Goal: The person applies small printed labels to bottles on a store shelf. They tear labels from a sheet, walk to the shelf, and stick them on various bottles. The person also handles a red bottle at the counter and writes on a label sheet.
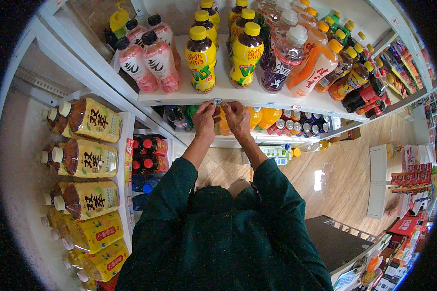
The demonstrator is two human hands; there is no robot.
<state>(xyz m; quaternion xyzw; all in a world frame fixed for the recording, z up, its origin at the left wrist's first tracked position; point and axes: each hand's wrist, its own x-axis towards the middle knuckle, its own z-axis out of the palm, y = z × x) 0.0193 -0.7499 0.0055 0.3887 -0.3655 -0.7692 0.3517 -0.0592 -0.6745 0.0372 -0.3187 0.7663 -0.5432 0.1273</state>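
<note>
My left hand (204, 122) and my right hand (236, 118) meet at the front edge of a white shelf (189, 97). Between their fingertips is a small price tag (217, 101) on that edge, with thumbs and forefingers pinched at its two sides. How far the tag is fastened to the shelf is too small to tell. Just above stand two rows of yellow-labelled lemon tea bottles, a left front bottle (201, 60) and a right front bottle (246, 56), with a gap between them. Orange drink bottles (269, 117) on the lower shelf are partly hidden behind my hands.
Pink-labelled bottles (162, 63) stand left on the shelf; clear-capped bottles (282, 62) and cola bottles (364, 92) fill its right. Drink cans (295, 125) line the lower shelf. Large tea bottles (94, 120) occupy a left rack. A dark-topped counter (335, 240) stands at the lower right.
</note>
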